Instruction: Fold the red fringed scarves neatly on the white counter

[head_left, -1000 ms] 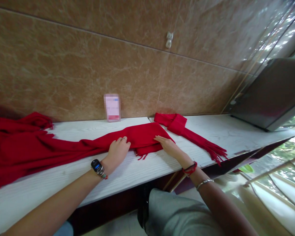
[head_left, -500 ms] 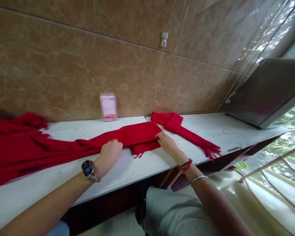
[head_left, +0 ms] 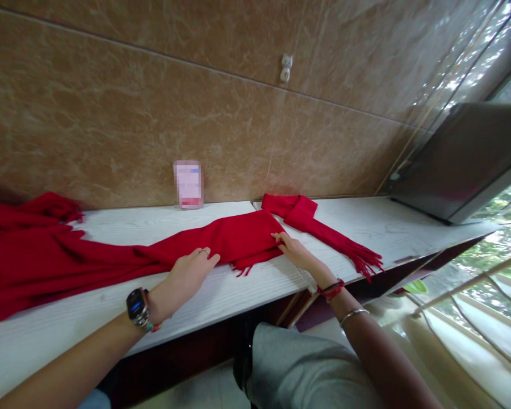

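Observation:
A long red scarf (head_left: 221, 236) lies along the white shelf, its near end doubled over and a short fringe poking out below the fold. On its lower edge rests my left hand (head_left: 187, 278), thumb held out and fingers laid on the cloth. At the folded right end is my right hand (head_left: 296, 251), its fingers apart and touching the scarf's edge. Bunched cloth makes up the scarf's left part. Just beyond my right hand, a narrow second red scarf (head_left: 300, 213) lies folded at an angle, its fringed end toward the shelf's front edge.
A pinkish card or packet (head_left: 189, 184), blurred out, leans on the brown tiled wall (head_left: 132, 113). A small white cat-shaped hook (head_left: 286, 68) is fixed higher up. A dark grey appliance (head_left: 455, 162) stands at the right end of the white shelf (head_left: 361, 218).
The scarf's top layer has come down toward me, covering most of the layer beneath. My left hand has loosened and drawn back slightly; my right hand has shifted a little right and its fingers have spread.

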`<move>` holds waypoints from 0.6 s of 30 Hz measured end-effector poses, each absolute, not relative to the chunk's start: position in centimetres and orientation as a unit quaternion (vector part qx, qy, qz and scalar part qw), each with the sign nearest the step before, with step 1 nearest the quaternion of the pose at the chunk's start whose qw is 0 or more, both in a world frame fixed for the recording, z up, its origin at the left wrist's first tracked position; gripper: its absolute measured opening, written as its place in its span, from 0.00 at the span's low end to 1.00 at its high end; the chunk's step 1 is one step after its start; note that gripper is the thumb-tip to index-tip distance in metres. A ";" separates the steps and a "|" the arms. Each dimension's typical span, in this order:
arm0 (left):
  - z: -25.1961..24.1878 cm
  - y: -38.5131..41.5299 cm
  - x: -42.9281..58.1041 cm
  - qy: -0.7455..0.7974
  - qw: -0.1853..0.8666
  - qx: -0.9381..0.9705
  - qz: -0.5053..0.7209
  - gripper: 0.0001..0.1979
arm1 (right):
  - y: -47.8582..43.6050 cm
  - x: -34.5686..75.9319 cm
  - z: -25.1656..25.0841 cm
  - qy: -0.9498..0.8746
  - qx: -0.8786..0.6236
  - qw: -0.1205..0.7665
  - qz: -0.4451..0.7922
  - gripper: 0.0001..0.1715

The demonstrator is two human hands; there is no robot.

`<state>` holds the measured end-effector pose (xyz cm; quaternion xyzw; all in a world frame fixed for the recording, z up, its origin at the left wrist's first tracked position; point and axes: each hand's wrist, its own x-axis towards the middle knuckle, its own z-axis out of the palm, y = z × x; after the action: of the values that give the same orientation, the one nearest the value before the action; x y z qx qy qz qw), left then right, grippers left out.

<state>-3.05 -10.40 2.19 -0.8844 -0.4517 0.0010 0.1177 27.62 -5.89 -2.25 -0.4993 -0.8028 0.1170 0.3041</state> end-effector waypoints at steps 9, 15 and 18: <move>5.7 -9.9 -3.7 -0.432 0.073 -0.896 -0.073 0.23 | -6.9 28.4 -0.7 -0.800 -0.473 0.351 0.111 0.05; 2.1 -10.9 -3.6 -0.391 0.059 -0.919 -0.001 0.29 | -8.4 29.2 -0.5 -0.827 -0.486 0.263 0.100 0.07; 2.6 -10.9 -3.3 -0.411 0.122 -0.903 0.009 0.24 | -8.5 28.9 -0.4 -0.835 -0.480 0.255 0.088 0.08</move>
<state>-3.34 -10.92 2.55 -0.9032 -0.4113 0.0094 0.1223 28.88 -8.54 -0.39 -0.4797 -0.8351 0.0876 0.2546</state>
